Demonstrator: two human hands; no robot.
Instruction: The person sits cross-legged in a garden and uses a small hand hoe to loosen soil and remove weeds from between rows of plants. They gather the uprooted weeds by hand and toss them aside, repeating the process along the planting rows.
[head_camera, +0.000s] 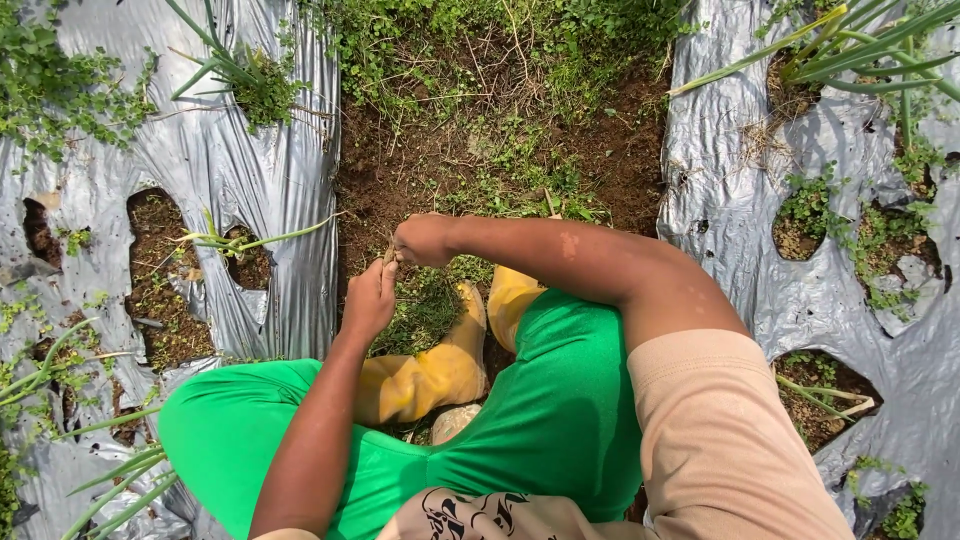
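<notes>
While squatting over the soil furrow (470, 150): both hands meeting low, pinching weeds.
Left hand (370, 298) and right hand (422, 240) closed on a weed tuft (390, 258); silver mulch sheets (260, 160) flanking, yellow boots (440, 370) planted for balance.

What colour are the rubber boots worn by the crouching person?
Mustard yellow, smeared with mud; the rubber boots show best in the head view.

Packages: none were in view.
Labels: none showed.
Signs: none stood anywhere among the beds.
Screens: none were visible in the head view.
</notes>
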